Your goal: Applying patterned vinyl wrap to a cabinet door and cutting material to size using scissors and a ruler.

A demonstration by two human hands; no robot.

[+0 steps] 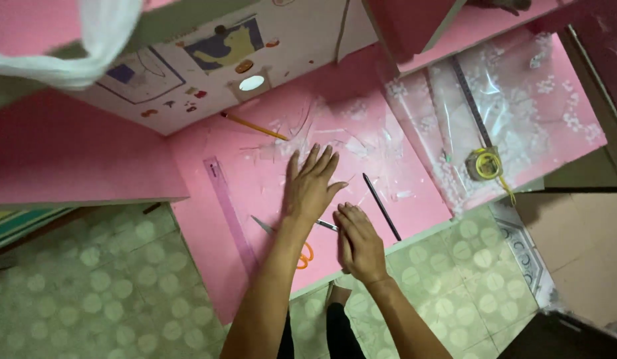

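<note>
Left hand (311, 186), fingers spread, flattens a clear plastic sheet (361, 143) on a pink foam board (208, 266); right hand (358, 242), fingers curled together, rests near orange-handled scissors (302, 249), seemingly smoothing before cutting

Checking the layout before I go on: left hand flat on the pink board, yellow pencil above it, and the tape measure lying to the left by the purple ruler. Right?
Not quite. In the head view the tape measure lies to the right, on the clear patterned film, not by the purple ruler. The rest holds: the left hand is flat on the pink board, with the yellow pencil above it.
</note>
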